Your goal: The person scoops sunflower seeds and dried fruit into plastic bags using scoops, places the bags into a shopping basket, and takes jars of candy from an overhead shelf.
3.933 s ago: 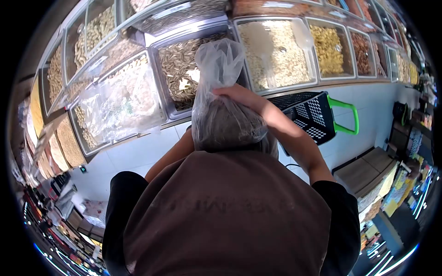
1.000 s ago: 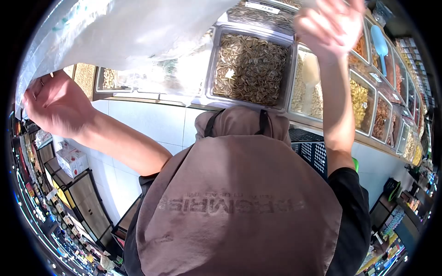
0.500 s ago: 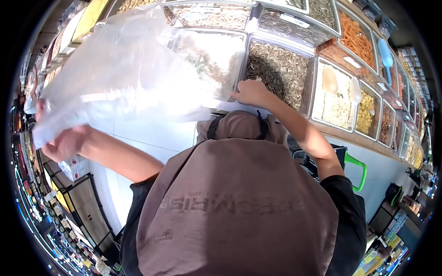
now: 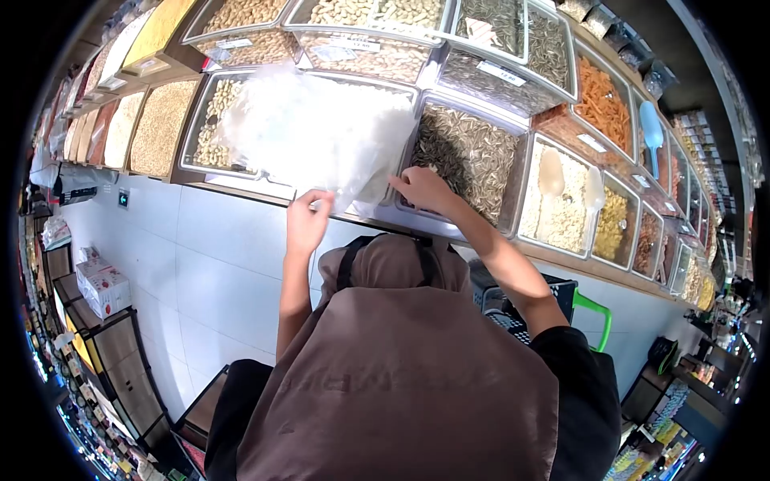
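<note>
Landmark: striped-seed bin (image 4: 477, 111). Nearest the body, on that bin's near side and to its right, a black basket (image 4: 510, 324) with a green handle (image 4: 597, 313) sits low by the floor. Left hand (image 4: 307, 220) is off the bin's near left corner, fingers bent in, thumb close to the fingertips, right by the near edge of the clear plastic bag (image 4: 309, 128); can't tell if it's pinching any film. Right hand (image 4: 425, 191) is over the bin's near left part, fingers half curled, tips at the bag's right edge; grip can't be told either. Bag is left of the striped-seed bin, spread crumpled and glare-white over a bin of pale nuts (image 4: 224, 98). Right of the striped-seed bin: cream flakes with two pale scoops (image 4: 551, 172). Behind it, to the left: peanuts (image 4: 341, 11). Behind, to the right: orange strips (image 4: 601, 108), then a blue scoop (image 4: 651, 127).
</note>
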The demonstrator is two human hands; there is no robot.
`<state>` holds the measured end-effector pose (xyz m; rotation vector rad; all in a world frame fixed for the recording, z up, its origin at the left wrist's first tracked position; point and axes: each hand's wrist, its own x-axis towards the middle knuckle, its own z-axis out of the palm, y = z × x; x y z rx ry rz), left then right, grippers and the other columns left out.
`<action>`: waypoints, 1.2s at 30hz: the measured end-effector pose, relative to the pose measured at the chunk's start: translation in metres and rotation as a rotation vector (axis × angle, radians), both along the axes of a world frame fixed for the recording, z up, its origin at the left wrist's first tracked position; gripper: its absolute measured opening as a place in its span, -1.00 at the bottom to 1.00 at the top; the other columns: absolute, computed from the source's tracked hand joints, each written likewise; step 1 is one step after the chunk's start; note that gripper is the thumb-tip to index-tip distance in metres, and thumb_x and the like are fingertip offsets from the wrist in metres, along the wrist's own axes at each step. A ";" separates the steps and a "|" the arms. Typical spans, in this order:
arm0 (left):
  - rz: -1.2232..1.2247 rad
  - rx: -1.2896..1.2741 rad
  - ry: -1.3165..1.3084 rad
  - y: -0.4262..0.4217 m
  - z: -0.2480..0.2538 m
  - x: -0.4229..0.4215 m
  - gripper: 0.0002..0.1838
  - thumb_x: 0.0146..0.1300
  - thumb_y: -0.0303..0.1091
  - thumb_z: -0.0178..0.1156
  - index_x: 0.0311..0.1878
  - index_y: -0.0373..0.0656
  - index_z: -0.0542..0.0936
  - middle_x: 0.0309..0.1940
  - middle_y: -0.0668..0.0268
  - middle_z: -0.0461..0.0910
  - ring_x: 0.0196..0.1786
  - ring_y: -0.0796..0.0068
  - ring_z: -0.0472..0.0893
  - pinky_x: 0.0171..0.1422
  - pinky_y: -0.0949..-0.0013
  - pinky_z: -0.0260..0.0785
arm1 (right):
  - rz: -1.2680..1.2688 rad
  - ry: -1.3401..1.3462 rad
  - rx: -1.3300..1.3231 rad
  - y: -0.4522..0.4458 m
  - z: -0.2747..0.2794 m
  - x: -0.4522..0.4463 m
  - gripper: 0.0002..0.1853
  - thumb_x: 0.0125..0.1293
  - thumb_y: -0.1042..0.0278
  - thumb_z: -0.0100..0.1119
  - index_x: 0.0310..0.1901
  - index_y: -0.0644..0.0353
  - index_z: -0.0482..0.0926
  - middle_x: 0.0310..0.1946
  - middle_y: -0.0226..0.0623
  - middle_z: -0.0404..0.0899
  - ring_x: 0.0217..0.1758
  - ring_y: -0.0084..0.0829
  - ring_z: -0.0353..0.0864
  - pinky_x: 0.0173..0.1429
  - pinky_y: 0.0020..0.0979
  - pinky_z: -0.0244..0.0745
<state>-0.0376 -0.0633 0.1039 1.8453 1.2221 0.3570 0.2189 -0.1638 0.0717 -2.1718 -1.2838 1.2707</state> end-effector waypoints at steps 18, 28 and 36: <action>-0.144 0.567 -0.368 0.173 0.118 0.214 -0.66 0.29 -0.13 0.29 -0.10 -0.23 0.73 -0.33 0.23 0.75 -0.26 0.44 0.69 -0.09 0.37 0.49 | -0.550 0.448 0.110 -0.178 -0.008 0.007 -0.58 0.49 0.04 0.09 -0.35 0.28 0.57 -0.61 -0.32 0.59 -0.64 -0.53 0.58 -0.53 -0.47 0.44; -0.053 -0.336 -0.415 0.304 0.082 0.323 -0.54 0.26 0.02 0.34 -0.15 -0.28 0.60 -0.45 0.36 0.61 -0.51 0.55 0.52 -0.41 0.41 0.36 | -1.026 0.534 0.264 -0.227 -0.022 0.007 -0.61 0.47 0.09 0.08 -0.40 0.25 0.57 -0.59 -0.33 0.61 -0.66 -0.56 0.56 -0.62 -0.53 0.31; -0.035 0.866 0.240 0.212 0.074 0.330 -0.35 0.27 0.09 0.15 0.10 -0.41 0.60 0.03 -0.18 0.61 0.21 -0.09 0.54 0.37 0.02 0.32 | -0.802 0.513 0.371 -0.158 0.043 0.038 -0.66 0.50 0.13 0.11 -0.36 0.22 0.54 -0.59 -0.39 0.59 -0.64 -0.60 0.54 -0.61 -0.55 0.32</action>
